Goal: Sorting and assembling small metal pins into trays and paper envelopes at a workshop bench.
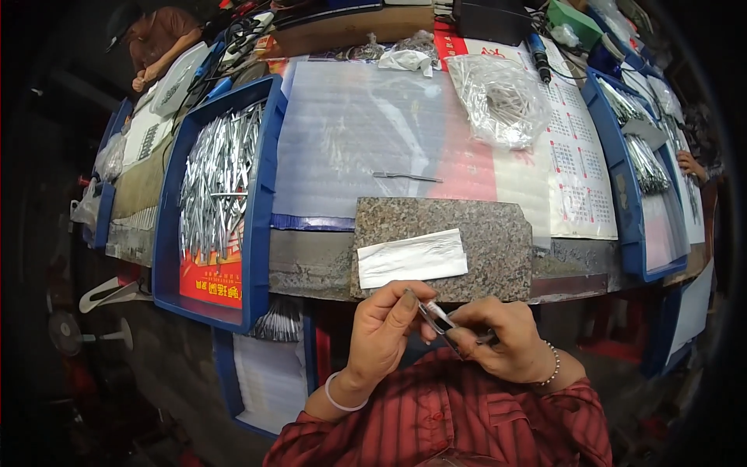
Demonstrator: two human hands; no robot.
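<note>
A slim, shiny, metallic-looking piece (438,317) slants between the hands, its far-left end pinched by the left hand's (383,325) thumb and fingers, its near-right part gripped by the right hand's (504,338). Just beyond sit a speckled, polished stone slab (498,245) and flat, creased white sheet (411,259).

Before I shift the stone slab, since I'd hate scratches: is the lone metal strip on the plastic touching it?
Apart: the head view shows bare plastic between strip and slab.
</note>
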